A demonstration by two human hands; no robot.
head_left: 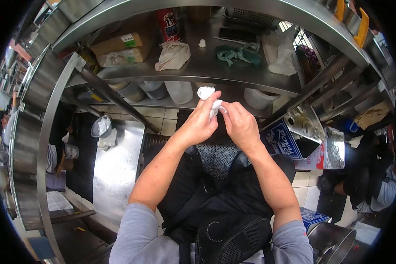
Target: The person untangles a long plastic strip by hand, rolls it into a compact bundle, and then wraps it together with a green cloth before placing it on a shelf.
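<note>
Steel shelf: landmark, spanning the top.
Left hand: just below shelf edge, fingers pinched tight on white bundle.
Right hand: below shelf, fingertips gripping same bundle.
White bundle: against shelf's front edge, between both hands.

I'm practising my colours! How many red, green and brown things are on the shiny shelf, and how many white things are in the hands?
Red: 1, the container
Green: 1, the cloth
Brown: 1, the cardboard box
White, held: 1, the crumpled piece
Total: 4

Cardboard box, green cloth, steel shelf
</note>
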